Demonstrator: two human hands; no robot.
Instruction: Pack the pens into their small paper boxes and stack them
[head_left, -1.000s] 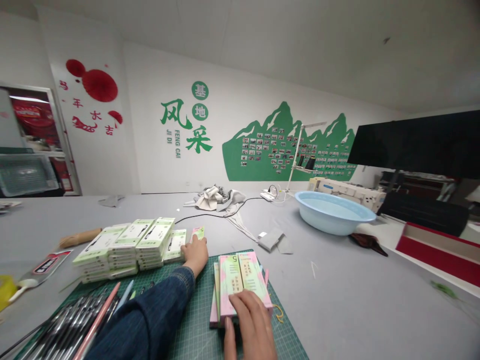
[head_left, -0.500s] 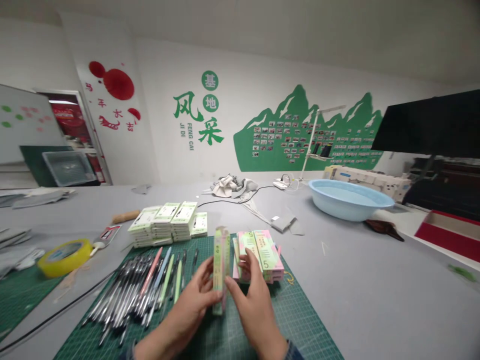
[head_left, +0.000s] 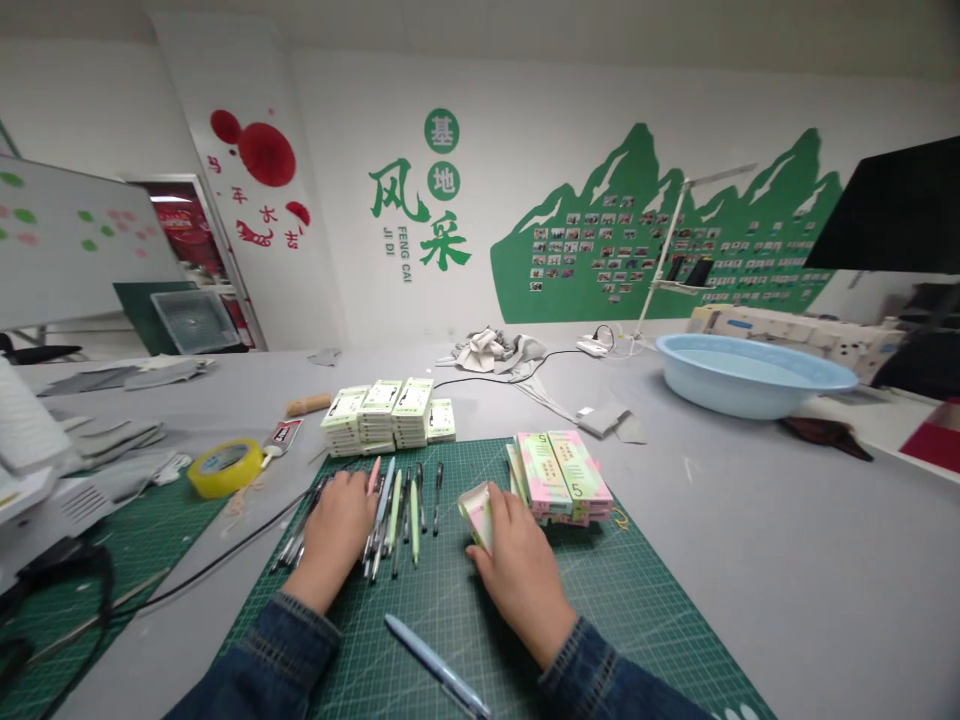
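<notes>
My left hand [head_left: 339, 530] rests on the pile of pens [head_left: 390, 520] at the left of the green cutting mat. Its fingers curl downward next to a pink pen [head_left: 373, 474], and the fingertips are hidden. Grasped in my right hand [head_left: 517, 560] is a small pink and green paper box [head_left: 478, 515], tilted, its near part covered by the fingers. Just right of that hand stands a stack of similar pink and green boxes [head_left: 559, 475]. A light blue pen [head_left: 435, 665] lies alone on the mat in front, between my forearms.
Stacked white and green small boxes [head_left: 379, 415] stand behind the green cutting mat [head_left: 622, 620]. Yellow tape [head_left: 226, 468] and a black cable [head_left: 217, 550] lie to the left. A blue basin [head_left: 754, 375] and crumpled cloth [head_left: 495, 350] are farther back.
My left hand has let go of the box and moved left onto the pens. My right hand now holds the box alone, tilted. A blue pen now shows at the front.
</notes>
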